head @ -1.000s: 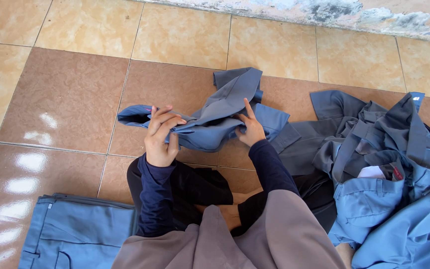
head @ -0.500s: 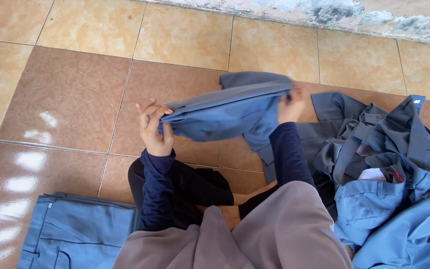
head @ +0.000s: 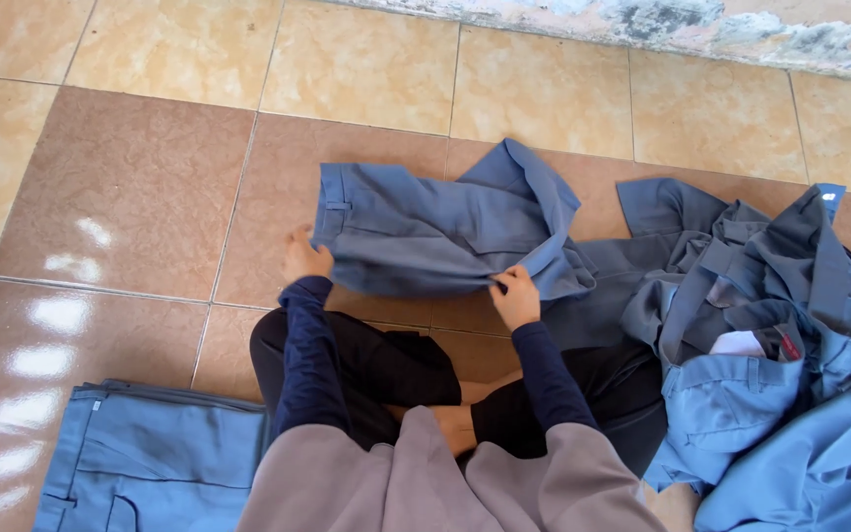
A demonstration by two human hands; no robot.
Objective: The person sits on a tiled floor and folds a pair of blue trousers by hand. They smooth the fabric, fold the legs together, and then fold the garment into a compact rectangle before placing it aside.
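A pair of grey-blue trousers lies spread on the tiled floor in front of me, waistband to the left, legs bunched to the right. My left hand grips the waistband's near corner. My right hand pinches the near edge of the fabric further right. I sit cross-legged in black trousers, with dark blue sleeves and a taupe garment over my lap.
A heap of grey and blue clothes lies to my right. Folded blue trousers rest on the floor at my lower left. A rough wall base runs along the top edge.
The trousers, held bunched up in the air a second ago, have been stretched out and laid flat on the floor. Both hands have come down to their near edge.
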